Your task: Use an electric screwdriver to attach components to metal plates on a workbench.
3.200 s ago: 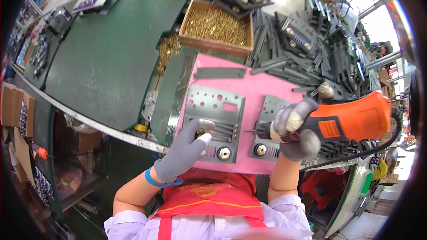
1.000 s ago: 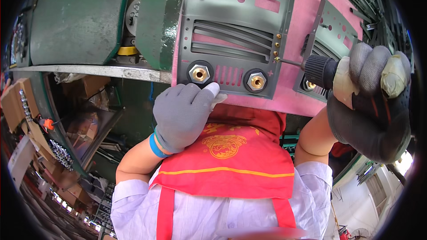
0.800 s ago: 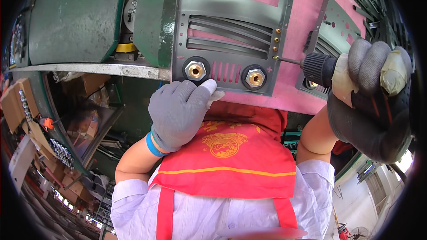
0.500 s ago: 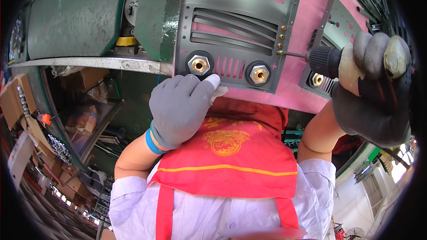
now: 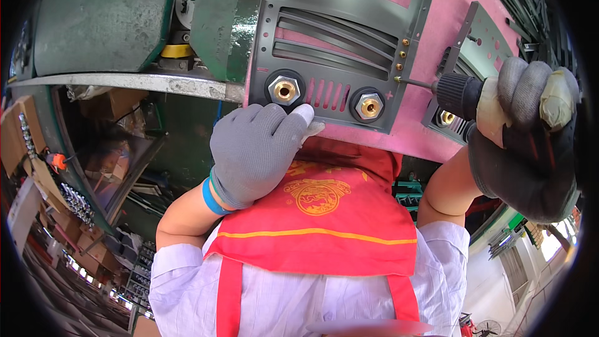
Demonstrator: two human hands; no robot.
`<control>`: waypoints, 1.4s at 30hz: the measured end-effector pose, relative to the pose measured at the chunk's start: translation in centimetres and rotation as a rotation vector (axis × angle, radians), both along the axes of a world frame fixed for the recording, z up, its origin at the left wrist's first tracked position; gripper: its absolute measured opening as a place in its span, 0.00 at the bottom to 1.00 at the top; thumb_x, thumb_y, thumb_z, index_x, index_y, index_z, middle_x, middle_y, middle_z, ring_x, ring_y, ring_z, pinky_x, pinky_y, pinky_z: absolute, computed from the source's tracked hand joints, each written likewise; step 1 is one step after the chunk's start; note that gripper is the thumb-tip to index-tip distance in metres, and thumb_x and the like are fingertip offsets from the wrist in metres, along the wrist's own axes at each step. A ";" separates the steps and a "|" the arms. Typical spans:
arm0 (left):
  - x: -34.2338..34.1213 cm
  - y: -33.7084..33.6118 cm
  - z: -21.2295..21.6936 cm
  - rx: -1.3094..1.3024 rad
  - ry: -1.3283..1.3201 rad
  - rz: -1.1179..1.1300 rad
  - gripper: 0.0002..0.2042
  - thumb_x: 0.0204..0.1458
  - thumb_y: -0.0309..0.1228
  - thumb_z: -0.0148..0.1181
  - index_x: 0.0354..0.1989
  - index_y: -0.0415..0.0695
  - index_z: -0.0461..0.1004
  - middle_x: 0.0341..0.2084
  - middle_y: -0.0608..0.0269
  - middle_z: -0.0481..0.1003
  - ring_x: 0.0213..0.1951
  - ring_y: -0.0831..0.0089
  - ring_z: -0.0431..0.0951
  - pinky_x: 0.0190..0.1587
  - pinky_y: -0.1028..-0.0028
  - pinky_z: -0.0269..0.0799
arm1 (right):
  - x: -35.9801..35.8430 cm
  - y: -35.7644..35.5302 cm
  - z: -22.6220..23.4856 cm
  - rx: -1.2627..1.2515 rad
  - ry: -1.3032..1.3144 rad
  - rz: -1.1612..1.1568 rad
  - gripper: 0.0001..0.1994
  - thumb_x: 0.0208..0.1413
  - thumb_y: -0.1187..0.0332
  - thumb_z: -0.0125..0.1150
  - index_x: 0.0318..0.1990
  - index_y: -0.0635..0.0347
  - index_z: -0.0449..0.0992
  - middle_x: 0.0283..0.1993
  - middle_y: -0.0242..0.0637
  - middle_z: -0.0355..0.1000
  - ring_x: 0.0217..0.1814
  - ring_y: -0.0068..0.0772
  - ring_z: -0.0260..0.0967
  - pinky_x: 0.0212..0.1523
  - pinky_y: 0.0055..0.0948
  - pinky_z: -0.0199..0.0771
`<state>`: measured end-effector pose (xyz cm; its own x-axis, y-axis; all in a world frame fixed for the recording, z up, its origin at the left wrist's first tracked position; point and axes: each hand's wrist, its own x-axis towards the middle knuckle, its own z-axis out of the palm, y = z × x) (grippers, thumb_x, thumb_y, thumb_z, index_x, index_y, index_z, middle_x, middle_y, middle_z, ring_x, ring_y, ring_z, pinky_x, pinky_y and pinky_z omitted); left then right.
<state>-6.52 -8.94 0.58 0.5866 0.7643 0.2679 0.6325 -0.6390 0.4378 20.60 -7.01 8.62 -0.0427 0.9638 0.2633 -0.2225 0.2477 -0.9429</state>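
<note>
A dark grey metal panel (image 5: 337, 65) with curved louvres lies on the pink work surface. Two brass-centred sockets with hex nuts, a left socket (image 5: 286, 90) and a right socket (image 5: 369, 107), sit along its near side. My gloved left hand (image 5: 259, 150) is closed on the panel's near edge, below the left socket. In my gloved right hand (image 5: 530, 118) is a power screwdriver (image 5: 458, 95) with a black, ribbed chuck. Its thin bit reaches left to the lowest of several brass screws (image 5: 398, 80) on the panel's right side. Some of my right fingers are hidden behind the tool.
A second similar panel (image 5: 477, 47) lies to the right on the pink surface (image 5: 430, 131). Dark metal strips (image 5: 521, 0) are piled at the far right. Green machinery (image 5: 100, 25) stands at the left behind a metal ledge (image 5: 175, 87), with a cluttered shelf (image 5: 140, 168) below.
The panel has shifted slightly right and turned a little clockwise in the view. My right hand and the screwdriver sit slightly lower, the bit still at the lowest brass screw.
</note>
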 end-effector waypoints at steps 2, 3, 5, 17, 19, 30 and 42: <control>0.3 0.2 0.1 -0.012 -0.025 0.005 0.15 0.39 0.35 0.72 0.35 0.45 0.76 0.16 0.67 0.65 0.18 0.70 0.68 0.19 0.72 0.61 | -0.3 0.2 -0.2 0.009 -0.018 0.000 0.19 0.46 0.50 0.63 0.34 0.53 0.64 0.25 0.29 0.58 0.24 0.19 0.50 0.25 0.18 0.51; 0.4 0.3 0.1 -0.023 -0.050 0.012 0.17 0.37 0.35 0.73 0.35 0.45 0.76 0.16 0.65 0.65 0.17 0.67 0.68 0.18 0.71 0.61 | -0.1 0.2 -0.2 0.014 -0.026 0.001 0.20 0.46 0.50 0.64 0.34 0.53 0.64 0.25 0.28 0.58 0.24 0.19 0.50 0.25 0.18 0.51; 0.2 0.1 0.2 -0.029 -0.047 -0.002 0.17 0.37 0.35 0.73 0.35 0.45 0.76 0.16 0.65 0.65 0.17 0.67 0.68 0.19 0.71 0.61 | 0.2 0.6 -0.6 0.017 -0.043 0.006 0.20 0.46 0.50 0.64 0.34 0.52 0.64 0.25 0.28 0.59 0.24 0.18 0.51 0.24 0.17 0.51; -0.3 -0.4 0.1 -0.038 -0.016 -0.026 0.14 0.40 0.35 0.70 0.36 0.46 0.76 0.18 0.67 0.67 0.19 0.70 0.69 0.20 0.72 0.62 | -1.5 1.1 -0.5 0.094 -0.141 0.077 0.20 0.46 0.48 0.66 0.34 0.51 0.66 0.24 0.27 0.61 0.23 0.17 0.54 0.23 0.15 0.54; -0.2 -0.3 0.1 -0.017 -0.014 -0.028 0.13 0.43 0.36 0.66 0.36 0.46 0.75 0.18 0.68 0.66 0.21 0.71 0.70 0.20 0.72 0.62 | -1.5 1.2 -0.6 0.099 -0.149 0.082 0.20 0.46 0.48 0.66 0.34 0.51 0.66 0.24 0.27 0.61 0.22 0.17 0.55 0.22 0.15 0.54; -0.1 0.3 0.0 -0.013 -0.059 -0.070 0.12 0.43 0.34 0.66 0.35 0.46 0.75 0.18 0.67 0.66 0.20 0.71 0.70 0.19 0.72 0.61 | 0.1 1.9 -2.2 0.266 -0.043 0.241 0.27 0.35 0.46 0.78 0.33 0.52 0.71 0.22 0.22 0.65 0.22 0.14 0.60 0.21 0.12 0.60; 4.8 1.3 1.4 -0.248 -0.180 -0.107 0.12 0.43 0.36 0.69 0.34 0.46 0.76 0.18 0.65 0.66 0.21 0.68 0.69 0.23 0.71 0.62 | 0.9 0.8 1.5 0.185 0.303 0.017 0.22 0.35 0.51 0.77 0.24 0.49 0.67 0.19 0.22 0.60 0.22 0.15 0.54 0.20 0.11 0.53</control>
<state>-1.69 -7.68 1.98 0.6272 0.7558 0.1882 0.4655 -0.5575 0.6873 21.54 -6.21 10.12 0.0488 0.8985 0.4362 -0.4907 0.4020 -0.7730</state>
